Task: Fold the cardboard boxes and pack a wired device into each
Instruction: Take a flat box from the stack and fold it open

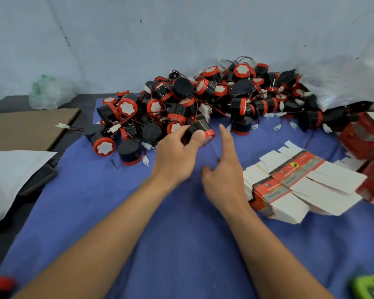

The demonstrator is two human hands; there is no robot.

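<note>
Both hands extended forward: left hand [175, 157] gripped device [200, 132]; right hand [224, 171] just beside it, relaxed, index straight.

Soft even light, blurred, warped edges

Left grip [175, 156] round a wired device [198, 128], right grip [222, 171] loose-fingered.
</note>
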